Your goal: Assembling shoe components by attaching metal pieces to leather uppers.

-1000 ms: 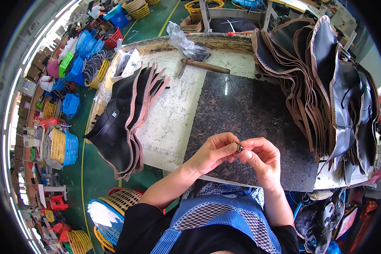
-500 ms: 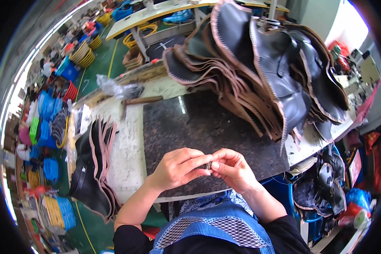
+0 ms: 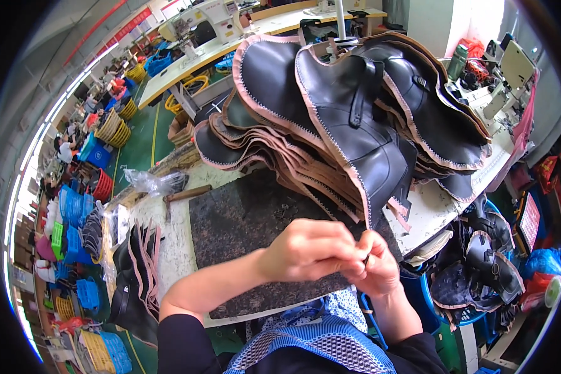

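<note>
My left hand (image 3: 308, 250) is closed, its fingers bunched against those of my right hand (image 3: 382, 265), over the right part of the dark work slab (image 3: 234, 249). Between the fingertips shows a bit of a small dark piece (image 3: 366, 259); most of it is covered, and its kind cannot be made out. My right hand is also closed, with thumb and fingers pinched on it. Just beyond the hands lies a large pile of black leather boot uppers (image 3: 364, 134) with pinkish-brown stitched edges, some with straps.
A hammer (image 3: 190, 192) and a clear plastic bag (image 3: 151, 181) lie at the bench's far left. More black leather pieces (image 3: 128, 293) hang over its left edge. At right stands a blue basket (image 3: 431, 293) of black leather parts. A sewing machine (image 3: 215, 22) stands on a table behind.
Both hands have moved right together, closer to the pile, still pinching the small piece. The left now covers more of it. The view has shifted, showing the sewing machine behind.
</note>
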The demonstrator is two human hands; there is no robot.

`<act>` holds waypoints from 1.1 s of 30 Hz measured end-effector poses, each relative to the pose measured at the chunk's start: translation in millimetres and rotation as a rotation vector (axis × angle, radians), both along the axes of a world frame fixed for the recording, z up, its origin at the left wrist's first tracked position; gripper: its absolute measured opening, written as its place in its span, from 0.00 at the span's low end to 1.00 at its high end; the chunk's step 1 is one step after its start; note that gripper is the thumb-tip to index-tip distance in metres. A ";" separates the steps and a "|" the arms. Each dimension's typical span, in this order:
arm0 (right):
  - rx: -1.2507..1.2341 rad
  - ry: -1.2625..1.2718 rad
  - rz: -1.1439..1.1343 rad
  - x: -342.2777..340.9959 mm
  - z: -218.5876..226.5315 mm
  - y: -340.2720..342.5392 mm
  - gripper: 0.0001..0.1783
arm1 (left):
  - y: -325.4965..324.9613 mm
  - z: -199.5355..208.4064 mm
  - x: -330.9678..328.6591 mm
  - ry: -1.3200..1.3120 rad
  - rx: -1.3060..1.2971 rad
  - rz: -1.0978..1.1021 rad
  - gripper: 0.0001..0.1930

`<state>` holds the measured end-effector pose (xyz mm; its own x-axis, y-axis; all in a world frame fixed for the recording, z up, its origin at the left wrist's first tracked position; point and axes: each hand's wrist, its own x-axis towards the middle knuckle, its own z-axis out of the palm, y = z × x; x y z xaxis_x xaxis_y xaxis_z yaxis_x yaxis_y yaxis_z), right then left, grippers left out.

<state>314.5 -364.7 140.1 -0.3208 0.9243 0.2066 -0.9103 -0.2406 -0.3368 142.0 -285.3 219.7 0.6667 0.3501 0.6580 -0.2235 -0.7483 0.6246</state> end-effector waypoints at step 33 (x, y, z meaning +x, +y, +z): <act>0.659 -0.714 -0.556 -18.1 65.8 34.4 0.07 | 24.1 106.6 -125.1 0.969 -0.281 0.733 0.22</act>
<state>296.4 -330.3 206.0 -0.1376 0.7536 0.6428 -0.3829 0.5581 -0.7362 16.8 -261.2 326.3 0.4240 0.8927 -0.1528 0.8310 -0.3164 0.4576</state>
